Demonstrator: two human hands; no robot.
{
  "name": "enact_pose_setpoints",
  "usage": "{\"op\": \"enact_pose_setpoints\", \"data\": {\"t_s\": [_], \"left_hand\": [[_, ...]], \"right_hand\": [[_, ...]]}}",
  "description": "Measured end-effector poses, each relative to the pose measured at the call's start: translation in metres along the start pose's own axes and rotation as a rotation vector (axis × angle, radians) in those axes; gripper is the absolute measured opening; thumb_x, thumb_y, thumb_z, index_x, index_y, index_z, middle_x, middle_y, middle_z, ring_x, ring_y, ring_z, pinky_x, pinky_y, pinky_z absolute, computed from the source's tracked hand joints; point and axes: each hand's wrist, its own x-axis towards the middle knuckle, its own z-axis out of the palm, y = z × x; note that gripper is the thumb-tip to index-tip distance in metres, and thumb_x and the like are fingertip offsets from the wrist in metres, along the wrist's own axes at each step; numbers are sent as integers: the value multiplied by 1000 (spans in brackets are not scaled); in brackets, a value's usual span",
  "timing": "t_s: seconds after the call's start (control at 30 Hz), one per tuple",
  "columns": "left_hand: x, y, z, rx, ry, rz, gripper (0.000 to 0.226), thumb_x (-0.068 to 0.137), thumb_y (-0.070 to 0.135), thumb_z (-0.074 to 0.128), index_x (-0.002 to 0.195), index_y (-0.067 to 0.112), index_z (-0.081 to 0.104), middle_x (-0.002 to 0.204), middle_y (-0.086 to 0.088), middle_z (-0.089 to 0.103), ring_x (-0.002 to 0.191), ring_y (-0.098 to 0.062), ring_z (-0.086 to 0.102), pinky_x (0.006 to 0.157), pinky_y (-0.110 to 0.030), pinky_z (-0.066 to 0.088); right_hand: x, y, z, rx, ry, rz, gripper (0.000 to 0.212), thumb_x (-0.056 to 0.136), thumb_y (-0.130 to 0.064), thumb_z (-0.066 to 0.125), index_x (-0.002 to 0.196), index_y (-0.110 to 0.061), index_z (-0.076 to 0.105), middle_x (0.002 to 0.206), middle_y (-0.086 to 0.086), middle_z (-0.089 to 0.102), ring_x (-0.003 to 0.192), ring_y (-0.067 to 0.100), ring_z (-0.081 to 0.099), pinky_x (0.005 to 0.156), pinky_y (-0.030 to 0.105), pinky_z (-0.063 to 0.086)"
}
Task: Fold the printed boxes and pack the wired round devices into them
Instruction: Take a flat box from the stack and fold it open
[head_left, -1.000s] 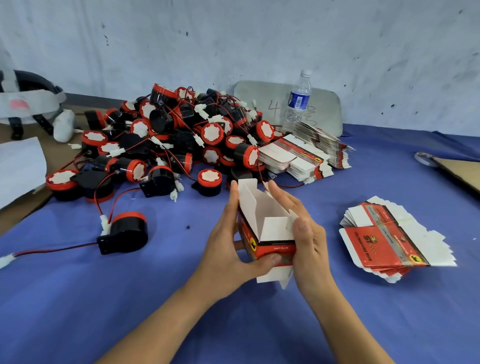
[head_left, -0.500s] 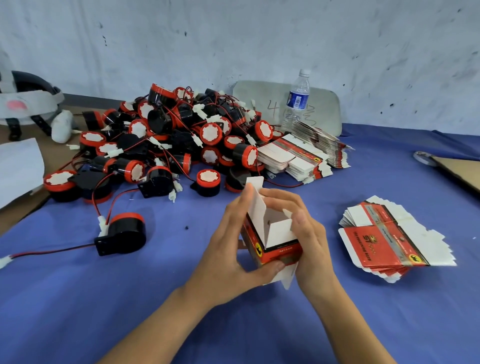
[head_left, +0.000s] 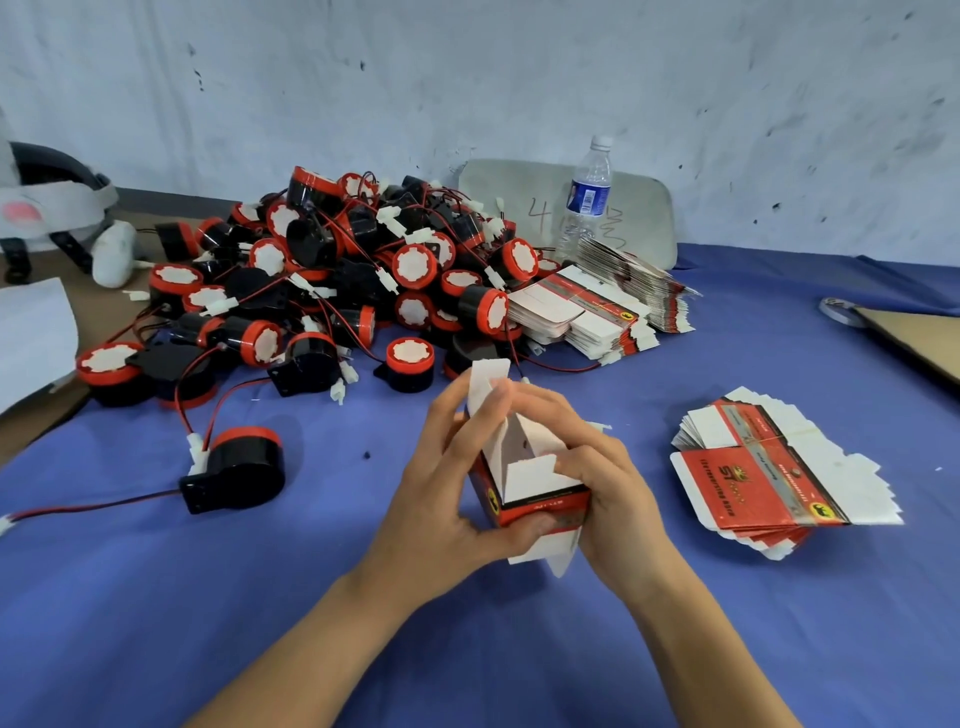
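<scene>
A half-formed printed box (head_left: 530, 486) stands upright between both hands, just below the middle of the view, over the blue cloth (head_left: 208, 597). Its red printed walls face the camera, its open top shows white inner flaps, and another white flap hangs loose below its near bottom edge.

The left hand (head_left: 441, 493) grasps the box from 9 o'clock. Its thumb lies across the near red face low down, and its fingers reach up along the tall white flap at 12 o'clock. The right hand (head_left: 602, 478) clasps the box from 3 o'clock. Its fingers curl over the open top and meet the left fingertips at the tall flap.

From the box, a single wired round device (head_left: 244, 467), black with a red rim, lies well apart at 9 o'clock, its red and black lead running off towards the left edge. A heap of the same devices (head_left: 337, 275) spreads from 10 to 12 o'clock. A fanned stack of flat printed boxes (head_left: 779, 467) lies at 3 o'clock, near the right hand but not touching it. More flat boxes (head_left: 587, 312) lie at 1 o'clock, against the heap. A water bottle (head_left: 584, 202) stands behind them, in front of a grey board (head_left: 514, 202) that leans on the wall.
</scene>
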Motion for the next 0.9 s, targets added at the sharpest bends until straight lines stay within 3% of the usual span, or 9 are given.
{"op": "enact_pose_setpoints", "data": {"t_s": [0.13,0.2,0.3,0.4,0.5,0.6,0.7,0.83,0.9], "left_hand": [[1,3,0,-34,3,-1,83,81,60,62,146,53,12,150,24,21,136,-1,33,97,-16,45],[0,3,0,-62,6,-38,90,76,53,69,146,54,12,149,26,23,135,0,35,98,-14,43],[-1,5,1,-103,-6,-103,102,70,48,74,146,55,6,148,15,32,131,0,41,96,-17,46],[-1,9,0,-174,-17,-175,110,67,45,76,145,57,0,143,14,42,129,-4,46,94,-21,49],[-2,10,-1,-183,-17,-176,106,64,38,78,148,44,14,138,13,47,125,-13,51,89,-23,52],[-1,13,-2,-185,-14,-167,79,61,36,77,129,24,41,123,15,48,115,-13,55,82,-28,56],[1,14,-4,-210,-33,-163,67,60,35,78,116,22,43,118,16,47,113,-14,54,81,-23,53],[0,11,-2,-189,-53,-167,67,62,37,77,118,18,45,122,15,46,114,-16,53,85,-24,51],[-1,9,1,-101,-26,-155,72,65,41,75,127,16,47,132,14,42,123,-13,49,88,-23,51]], "right_hand": [[-1,5,2,-99,101,-36,40,82,-7,37,94,-22,73,105,-2,67,100,16,59,80,16,44],[-2,7,5,-190,149,-119,36,95,-26,40,86,-14,72,99,-1,68,101,20,61,85,22,45],[-2,7,8,-392,195,-245,63,93,-58,40,80,-5,72,95,5,70,101,27,61,88,34,47],[-3,8,9,-415,260,-252,41,90,-40,49,86,-6,73,94,3,72,99,25,64,82,36,49],[-6,9,13,-283,325,-197,14,89,-26,54,100,-24,63,103,10,64,92,26,64,72,33,51],[-6,8,12,-249,325,-173,34,85,-10,54,112,-32,56,119,16,53,104,27,62,79,37,54],[-5,6,11,-321,260,-206,47,83,0,51,123,-23,59,132,1,51,120,24,54,91,34,50],[-3,4,10,-315,245,-193,32,81,1,54,98,-19,71,107,-5,65,106,18,62,81,20,48],[-2,5,9,-287,294,-164,28,81,-2,57,95,-22,70,101,-4,66,97,14,64,76,15,48]]}}
